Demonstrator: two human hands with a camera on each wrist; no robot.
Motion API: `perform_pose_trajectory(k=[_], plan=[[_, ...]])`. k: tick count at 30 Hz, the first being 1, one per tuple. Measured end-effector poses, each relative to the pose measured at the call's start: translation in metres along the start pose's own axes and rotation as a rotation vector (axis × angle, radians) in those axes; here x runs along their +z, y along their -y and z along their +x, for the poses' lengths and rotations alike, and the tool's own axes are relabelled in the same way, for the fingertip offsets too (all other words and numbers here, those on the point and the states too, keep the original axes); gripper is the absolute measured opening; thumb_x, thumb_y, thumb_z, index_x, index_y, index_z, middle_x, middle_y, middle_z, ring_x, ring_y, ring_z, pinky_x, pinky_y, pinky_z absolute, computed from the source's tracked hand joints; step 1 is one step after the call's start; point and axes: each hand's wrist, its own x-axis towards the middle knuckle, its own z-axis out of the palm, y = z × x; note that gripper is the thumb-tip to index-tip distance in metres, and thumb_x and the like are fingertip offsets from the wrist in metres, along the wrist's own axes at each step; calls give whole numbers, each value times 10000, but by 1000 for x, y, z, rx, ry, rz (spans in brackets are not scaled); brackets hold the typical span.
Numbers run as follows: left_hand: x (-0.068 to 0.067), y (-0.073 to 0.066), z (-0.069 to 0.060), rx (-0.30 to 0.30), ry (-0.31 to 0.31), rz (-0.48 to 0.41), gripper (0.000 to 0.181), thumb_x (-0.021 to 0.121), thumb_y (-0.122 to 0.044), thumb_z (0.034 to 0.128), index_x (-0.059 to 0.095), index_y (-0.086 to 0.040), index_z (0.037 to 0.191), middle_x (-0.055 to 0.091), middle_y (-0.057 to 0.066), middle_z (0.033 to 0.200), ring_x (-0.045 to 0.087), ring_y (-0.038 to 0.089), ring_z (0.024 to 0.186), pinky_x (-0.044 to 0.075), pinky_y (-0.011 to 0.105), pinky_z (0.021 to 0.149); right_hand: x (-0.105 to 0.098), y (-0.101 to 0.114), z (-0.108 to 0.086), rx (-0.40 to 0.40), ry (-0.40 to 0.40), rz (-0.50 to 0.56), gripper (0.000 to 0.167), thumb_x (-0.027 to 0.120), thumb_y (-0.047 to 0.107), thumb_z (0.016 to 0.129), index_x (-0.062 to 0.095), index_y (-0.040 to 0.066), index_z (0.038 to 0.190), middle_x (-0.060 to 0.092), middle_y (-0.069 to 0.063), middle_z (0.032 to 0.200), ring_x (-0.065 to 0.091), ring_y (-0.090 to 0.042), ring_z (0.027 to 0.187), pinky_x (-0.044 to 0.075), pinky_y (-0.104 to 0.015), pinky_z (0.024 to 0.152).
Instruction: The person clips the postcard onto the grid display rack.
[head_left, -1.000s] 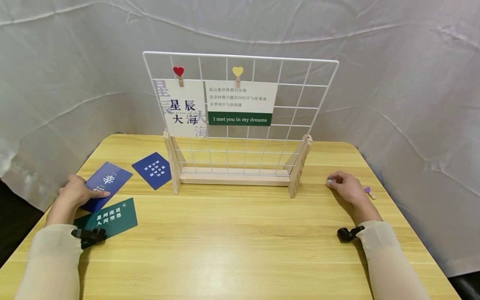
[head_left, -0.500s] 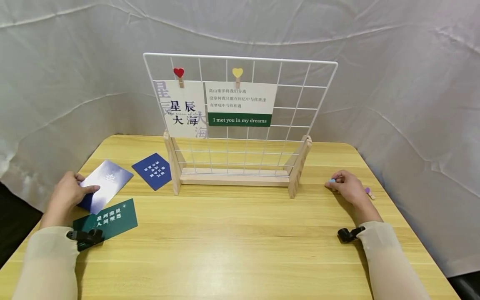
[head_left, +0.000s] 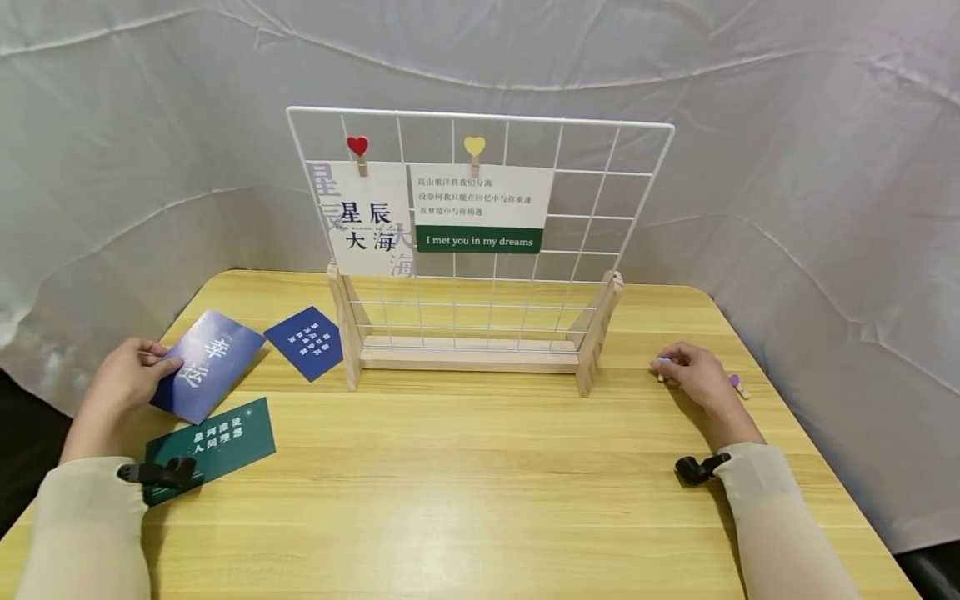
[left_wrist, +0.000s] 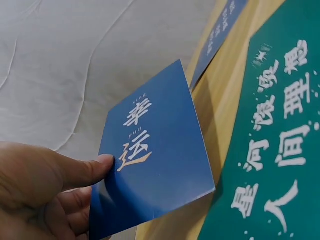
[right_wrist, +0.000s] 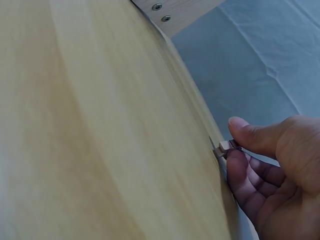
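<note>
At the left, my left hand (head_left: 123, 379) pinches the left edge of a blue card (head_left: 210, 367) with white characters. In the left wrist view the thumb lies on the face of this card (left_wrist: 155, 170), which is tilted up off the table. Over at the right, my right hand (head_left: 697, 375) pinches a small clip (head_left: 662, 367) with a light blue top between thumb and index finger. The right wrist view shows the wooden end of the clip (right_wrist: 225, 146) sticking out from the fingertips. A purple heart clip (head_left: 737, 383) lies just right of that hand.
A white wire grid (head_left: 573, 217) stands in a wooden base (head_left: 468, 357) at the middle. Red (head_left: 357, 150) and yellow (head_left: 475, 150) heart clips hold two cards on it. A green card (head_left: 225, 446) and a smaller blue card (head_left: 307, 342) lie on the table.
The blue card has come up off the table in my left hand, tilting, while that hand drew back slightly leftward. My right hand has stayed in place, turning the small clip between its fingers.
</note>
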Motion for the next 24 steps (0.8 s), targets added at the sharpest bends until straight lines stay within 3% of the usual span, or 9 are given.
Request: perform_pose_trajectory(k=[6,10,12,16,19,22,24], plan=[[1,-3,-2,18,-12,-49,439,469,-229,1040,360,154,1225,424,397,1141,514,491,932,471,443,686,0,3,-1,28,11,40,382,531,284,1025,580,-33,1234,638,-177,1052,622,-128,843,530,-216,712],[1,-4,-3,61,-31,-67,425,472,-234,1037,382,138,1221,436,395,1152,526,467,920,468,303,619,-1,5,-2,31,21,66,400,516,261,1032,547,-52,1279,628,-206,1073,630,-137,858,533,-216,725],[1,-5,-2,83,-45,-86,420,483,-233,1032,395,130,1223,454,378,1147,549,379,875,446,223,579,-2,6,-2,32,28,75,419,510,248,1035,520,-66,1314,620,-228,1107,641,-144,874,536,-222,733],[1,-6,-2,132,-62,-134,440,506,-226,1023,410,125,1271,496,322,1148,514,56,780,434,136,574,-5,8,-3,50,32,74,456,504,270,1038,503,-53,1359,618,-237,1173,655,-132,904,531,-225,735],[0,-7,0,161,-60,-179,468,516,-220,1020,408,130,1310,562,154,1082,449,-93,755,443,115,598,-7,10,-3,64,30,57,471,499,310,1036,519,-28,1364,633,-217,1189,658,-123,924,519,-219,740],[-1,-8,0,178,-57,-222,470,524,-233,1018,418,120,1309,558,-129,966,452,-128,770,448,102,617,-9,13,-5,70,25,52,497,507,350,1027,526,-10,1370,639,-208,1205,669,-142,949,521,-273,796],[-2,-9,0,185,-52,-253,455,533,-247,1016,437,100,1293,500,-251,922,453,-127,786,443,97,629,-10,15,-6,70,17,44,513,514,380,1019,535,2,1366,631,-205,1225,670,-150,962,509,-332,850]])
